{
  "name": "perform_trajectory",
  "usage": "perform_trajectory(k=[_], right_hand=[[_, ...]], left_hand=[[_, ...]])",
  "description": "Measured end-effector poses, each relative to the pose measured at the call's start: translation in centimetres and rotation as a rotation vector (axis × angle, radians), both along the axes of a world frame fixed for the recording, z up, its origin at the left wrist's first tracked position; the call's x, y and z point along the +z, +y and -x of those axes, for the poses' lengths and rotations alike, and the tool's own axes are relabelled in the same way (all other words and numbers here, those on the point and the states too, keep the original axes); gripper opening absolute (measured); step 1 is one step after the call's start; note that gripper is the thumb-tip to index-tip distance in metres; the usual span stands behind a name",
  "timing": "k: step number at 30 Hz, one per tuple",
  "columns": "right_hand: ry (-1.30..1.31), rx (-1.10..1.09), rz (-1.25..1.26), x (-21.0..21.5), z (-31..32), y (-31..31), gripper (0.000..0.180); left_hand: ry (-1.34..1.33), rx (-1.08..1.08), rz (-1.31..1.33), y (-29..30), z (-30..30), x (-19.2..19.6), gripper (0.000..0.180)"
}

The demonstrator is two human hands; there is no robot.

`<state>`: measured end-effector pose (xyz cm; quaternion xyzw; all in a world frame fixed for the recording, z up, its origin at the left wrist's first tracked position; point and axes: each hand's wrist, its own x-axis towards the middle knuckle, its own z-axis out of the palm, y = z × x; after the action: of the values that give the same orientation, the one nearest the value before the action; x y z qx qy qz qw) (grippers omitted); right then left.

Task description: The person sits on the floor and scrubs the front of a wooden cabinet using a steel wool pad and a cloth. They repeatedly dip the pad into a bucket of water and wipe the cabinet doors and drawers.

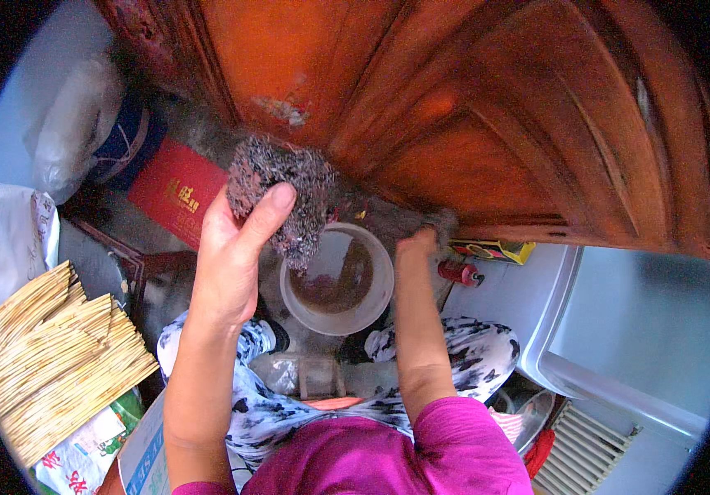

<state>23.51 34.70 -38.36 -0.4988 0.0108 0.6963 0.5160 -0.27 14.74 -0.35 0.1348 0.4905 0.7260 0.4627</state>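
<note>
In my left hand (243, 235) I hold up a dark, tangled clump of curly strands (304, 186), the thumb pressed on its near face. Its exact kind is unclear. Below and to the right of it stands a round white bucket (384, 276) with murky brown liquid (346, 285) inside. My right arm stretches forward past the bucket's right side. At the foot of the brown wooden panel, my right hand (421, 240) is at a blurred grey mass (400, 221). Its fingers are mostly hidden and smeared.
The carved wooden panel (454, 107) rises ahead. A red box (175, 191) lies left of the bucket, and a bundle of thin sticks (66, 363) is at the far left. On the right are a red can (460, 273), a yellow box (503, 251) and a white-framed surface (569, 322).
</note>
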Motion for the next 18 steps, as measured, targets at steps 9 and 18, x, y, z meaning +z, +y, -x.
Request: perform_trajectory(k=[9, 18], right_hand=[[0.049, -0.009, 0.057, 2.4, 5.9, 2.3, 0.054], [0.038, 0.069, 0.128, 7.5, 9.0, 0.1, 0.056]], left_hand=[[-0.178, 0.010, -0.041, -0.3, 0.9, -0.1, 0.034], [-0.146, 0.051, -0.002, -0.4, 1.0, -0.7, 0.039]])
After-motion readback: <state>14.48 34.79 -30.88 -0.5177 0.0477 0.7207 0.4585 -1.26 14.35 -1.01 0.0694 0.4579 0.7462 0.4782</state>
